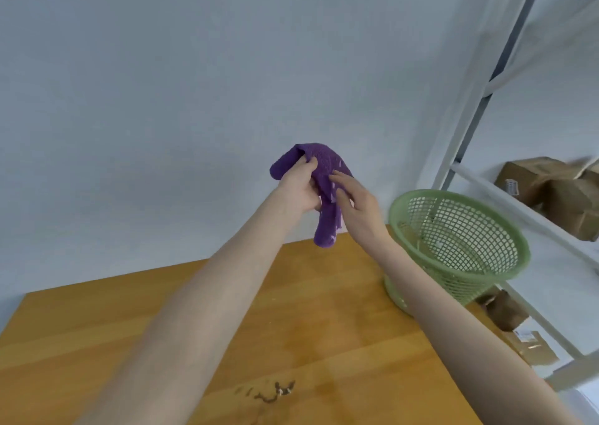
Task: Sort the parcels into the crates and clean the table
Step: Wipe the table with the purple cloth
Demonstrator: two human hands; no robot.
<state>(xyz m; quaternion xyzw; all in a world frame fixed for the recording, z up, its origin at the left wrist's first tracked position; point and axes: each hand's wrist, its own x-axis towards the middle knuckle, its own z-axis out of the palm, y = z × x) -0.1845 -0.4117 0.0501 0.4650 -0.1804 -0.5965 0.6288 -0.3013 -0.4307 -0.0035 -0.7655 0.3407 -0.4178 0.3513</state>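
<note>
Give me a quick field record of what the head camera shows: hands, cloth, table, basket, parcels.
left hand: grips the purple cloth, held up above the table
right hand: fingers straight, touching the cloth's side
table: wooden, with a dark smudge near the front
basket: green mesh, at the table's right edge; contents unclear
parcels: brown, on the white shelf to the right

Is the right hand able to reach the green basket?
Probably yes: the right hand is close beside the green basket, nothing lies between them, and it only touches the purple cloth the left hand grips.
</note>
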